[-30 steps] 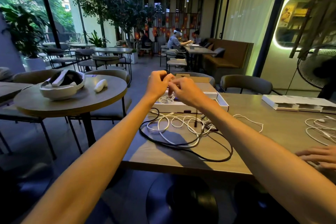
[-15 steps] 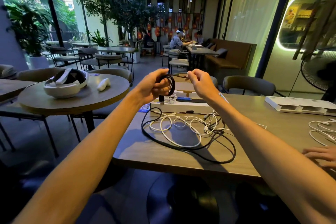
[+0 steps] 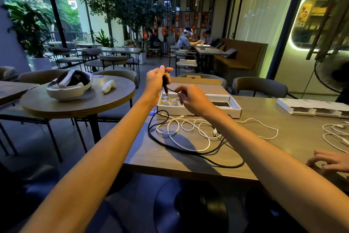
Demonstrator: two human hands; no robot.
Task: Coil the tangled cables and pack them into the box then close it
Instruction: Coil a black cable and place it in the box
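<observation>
A black cable [image 3: 181,150] runs in a wide loop over the wooden table [image 3: 264,157] and rises to my hands. My left hand [image 3: 156,80] is closed around a small black coil of it, held above the left end of the open white box [image 3: 236,109]. My right hand [image 3: 190,98] pinches the black strand just right of the coil. White cables [image 3: 188,130] lie tangled inside the black loop. The box holds a coiled white cable [image 3: 174,102] and small round items; its cardboard lid [image 3: 198,84] stands open behind.
Another person's hand [image 3: 328,161] rests at the table's right edge beside more white cables [image 3: 334,134]. A second flat white box [image 3: 311,108] lies at the far right. A round table [image 3: 75,104] to the left carries a white headset and controller. Chairs stand behind the table.
My hands have dropped from higher up towards the box. The right hand moved down and left along the black cable, closer to the coil in my left hand.
</observation>
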